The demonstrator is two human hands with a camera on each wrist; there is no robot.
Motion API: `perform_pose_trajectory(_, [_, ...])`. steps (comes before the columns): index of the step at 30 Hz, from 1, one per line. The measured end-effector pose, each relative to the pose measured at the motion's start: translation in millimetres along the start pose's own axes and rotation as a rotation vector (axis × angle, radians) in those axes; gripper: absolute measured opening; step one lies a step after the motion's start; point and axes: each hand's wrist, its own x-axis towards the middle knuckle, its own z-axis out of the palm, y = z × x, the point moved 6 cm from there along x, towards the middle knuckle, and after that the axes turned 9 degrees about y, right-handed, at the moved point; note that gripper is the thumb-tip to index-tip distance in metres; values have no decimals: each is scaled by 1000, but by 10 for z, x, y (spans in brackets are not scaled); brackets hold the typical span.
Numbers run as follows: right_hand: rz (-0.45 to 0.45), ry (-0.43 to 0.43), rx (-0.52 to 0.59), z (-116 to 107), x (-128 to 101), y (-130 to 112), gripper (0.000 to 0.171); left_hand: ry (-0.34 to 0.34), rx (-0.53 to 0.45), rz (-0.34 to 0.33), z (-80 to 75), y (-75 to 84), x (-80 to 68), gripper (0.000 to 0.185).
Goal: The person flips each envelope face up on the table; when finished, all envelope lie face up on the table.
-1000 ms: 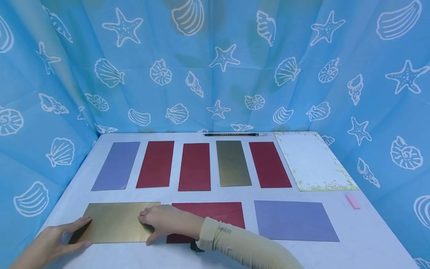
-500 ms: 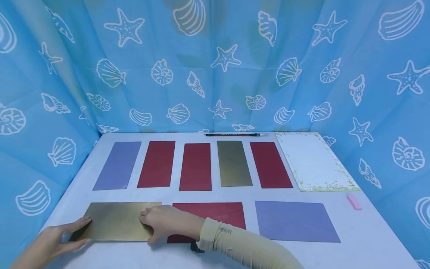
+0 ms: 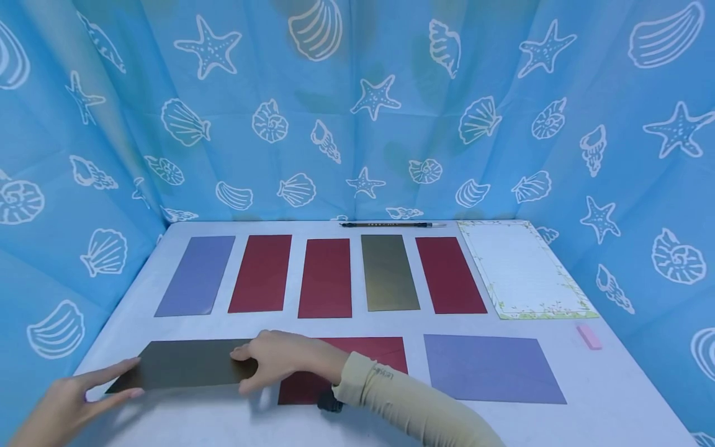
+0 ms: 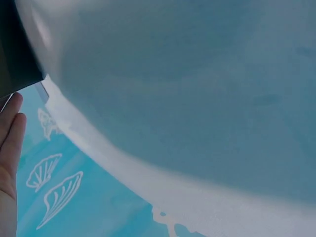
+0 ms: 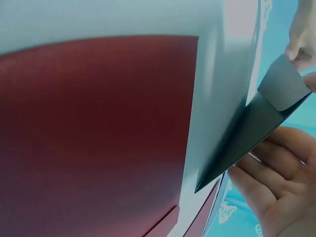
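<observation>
Gold envelope [image 3: 184, 365], near-left corner of the counter [image 3: 558, 416], its near edge tilted up. I see my right hand [image 3: 279, 360] pinching its right end; my left hand [image 3: 72, 400], fingers straight, touches its left end. Red envelope [image 3: 357, 372] lies just beside.

Right arm [image 3: 413, 406] in snug beige sleeve, small dark lettering printed near cuff, black band at wrist [image 3: 329, 403] underneath. Left hand [image 3: 67, 403] and right hand [image 3: 279, 357] bare, no gloves, no rings visible.
</observation>
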Motion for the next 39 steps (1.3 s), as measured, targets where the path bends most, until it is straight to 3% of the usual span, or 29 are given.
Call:
perform_pose_trajectory(3, [5, -2, 50, -25, -8, 22, 59, 69, -27, 49, -41, 54, -22, 54])
perform_pose_trajectory(9, [19, -18, 123, -57, -25, 64, 53, 85, 26, 125, -105, 168, 12, 44])
perform_pose_trajectory(14, [-49, 32, 125, -117, -63, 38, 46, 132, 56, 164, -167, 230, 46, 35])
perform_pose_trajectory(18, [-101, 132, 43, -193, -114, -12, 41, 166, 61, 178, -203, 256, 55, 32])
perform_pose_trajectory(23, [-135, 319, -89, -278, -175, -63, 28, 213, 51, 224, -249, 301, 71, 32])
perform_pose_trajectory(28, [-187, 510, -150, -372, -235, -107, 21, 331, -14, 309, -368, 345, 82, 28])
perform_pose_trajectory(30, [-195, 558, -119, -407, -248, -101, 20, 370, -36, 333, -420, 360, 95, 49])
perform_pose_trajectory(35, [-160, 564, 108, -459, -254, -41, 21, 384, -24, 337, -507, 406, 134, 34])
perform_pose_trajectory(39, [-104, 537, 242, -457, -238, 19, 22, 386, -29, 341, -561, 450, 136, 39])
